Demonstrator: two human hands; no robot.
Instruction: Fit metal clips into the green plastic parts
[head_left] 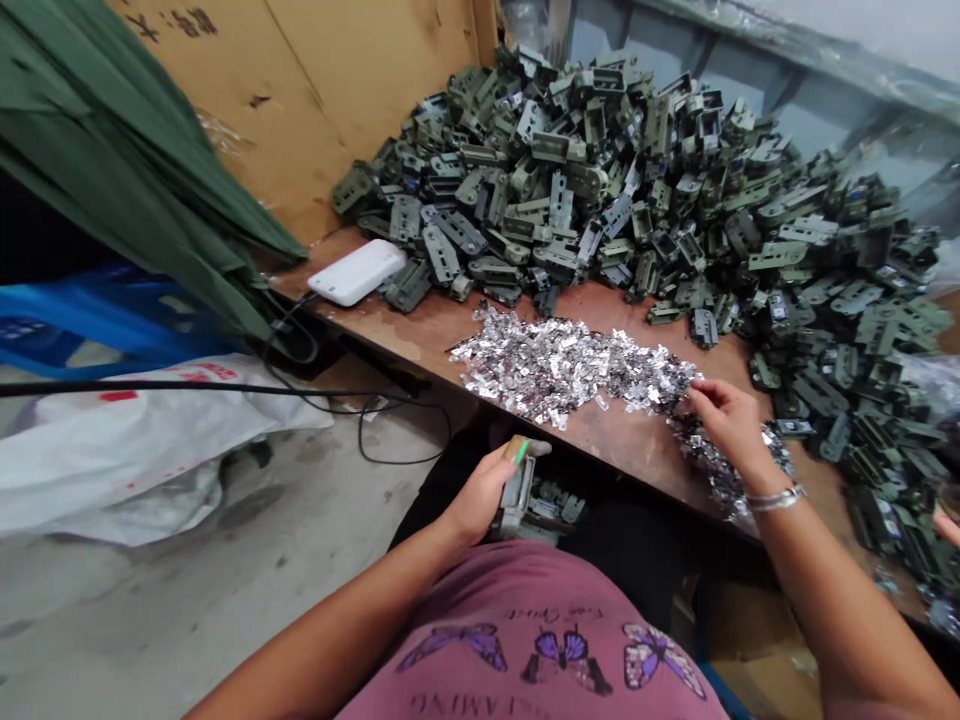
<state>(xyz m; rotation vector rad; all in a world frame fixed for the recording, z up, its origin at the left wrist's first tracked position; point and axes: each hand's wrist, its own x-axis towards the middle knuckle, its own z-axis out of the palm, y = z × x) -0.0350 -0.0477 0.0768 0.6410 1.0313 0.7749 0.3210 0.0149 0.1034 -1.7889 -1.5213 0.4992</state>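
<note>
My left hand (480,492) is closed around a grey-green metal housing (514,500), low in front of my lap. A tan wrap with a green stripe covers part of that hand's fingers. Several similar housings (559,503) lie just beyond it, over my lap. At the right end of a pile of small shiny metal plates (559,365), my right hand (726,420) is pinched, fingertips touching the pieces. Whatever is between those fingertips is too small to make out. More dark small metal pieces (720,470) spread under and beside my right wrist.
A large heap of dark green housings (570,190) covers the back and right of the brown table (637,440). A white power bank (357,272) with a cable sits at the left edge. Another person's hand (946,526) shows at far right. White sacks (150,440) lie on the floor.
</note>
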